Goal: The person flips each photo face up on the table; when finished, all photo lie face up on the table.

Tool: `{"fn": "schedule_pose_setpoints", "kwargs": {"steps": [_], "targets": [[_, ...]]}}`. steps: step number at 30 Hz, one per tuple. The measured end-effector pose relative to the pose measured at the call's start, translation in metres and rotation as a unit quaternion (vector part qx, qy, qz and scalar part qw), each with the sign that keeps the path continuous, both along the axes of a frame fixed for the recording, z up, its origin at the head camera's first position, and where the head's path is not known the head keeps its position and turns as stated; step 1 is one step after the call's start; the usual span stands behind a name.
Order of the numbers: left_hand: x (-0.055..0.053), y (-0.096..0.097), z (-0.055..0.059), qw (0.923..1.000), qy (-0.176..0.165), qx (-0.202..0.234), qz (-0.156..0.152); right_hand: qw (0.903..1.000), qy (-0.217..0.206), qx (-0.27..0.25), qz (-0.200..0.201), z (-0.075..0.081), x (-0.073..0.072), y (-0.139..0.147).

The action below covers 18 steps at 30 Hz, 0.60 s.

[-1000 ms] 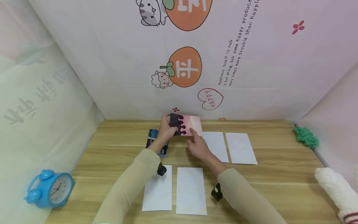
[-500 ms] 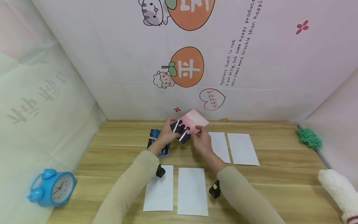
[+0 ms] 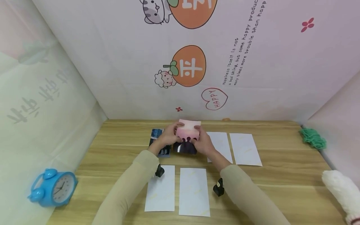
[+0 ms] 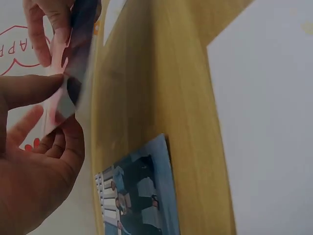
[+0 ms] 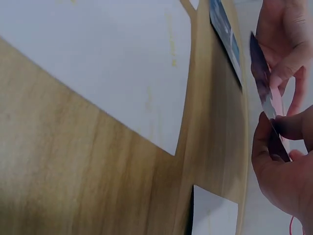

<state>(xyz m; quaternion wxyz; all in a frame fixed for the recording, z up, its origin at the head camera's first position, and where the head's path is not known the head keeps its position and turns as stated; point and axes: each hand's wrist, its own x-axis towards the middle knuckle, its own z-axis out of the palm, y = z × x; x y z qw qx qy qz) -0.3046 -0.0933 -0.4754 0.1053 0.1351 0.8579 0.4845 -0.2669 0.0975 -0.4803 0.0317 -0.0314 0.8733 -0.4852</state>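
Note:
A pink photo card (image 3: pixel 189 133) with dark silhouettes along its lower part is held upright above the table, near the back wall. My left hand (image 3: pixel 169 135) pinches its left edge, thumb on the face towards me and fingers behind. On the opposite edge my right hand (image 3: pixel 204 142) pinches it likewise. In the left wrist view the card (image 4: pixel 68 83) is seen nearly edge-on, slightly bent. Just left of it, partly behind my left hand and forearm, a blue picture card (image 3: pixel 156 134) lies on the table; its figures show in the left wrist view.
White sheets lie on the wooden table (image 3: pixel 118 150): two in front, including this sheet (image 3: pixel 194 192), and two at right, including this one (image 3: pixel 245 149). A blue alarm clock (image 3: pixel 54 187) stands left. Green string (image 3: pixel 313 138) and a fluffy white object (image 3: pixel 340 192) are at right.
The pink photo card has turned from sideways, through a diagonal, to upright with its dark part lowest. My right hand has shifted from its lower edge to pinching its right edge.

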Motion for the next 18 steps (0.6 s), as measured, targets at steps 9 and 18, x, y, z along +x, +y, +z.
{"fn": "schedule_pose_setpoints", "kwargs": {"steps": [9, 18], "targets": [[0.002, 0.006, -0.007, 0.9904, 0.051, -0.123, -0.038, 0.9927, 0.011, 0.072, 0.096, -0.008, -0.002, 0.004], [0.005, 0.013, -0.008, 0.9743, 0.064, -0.213, -0.036, 0.9804, -0.003, 0.156, 0.12, -0.009, 0.002, 0.0]]}}
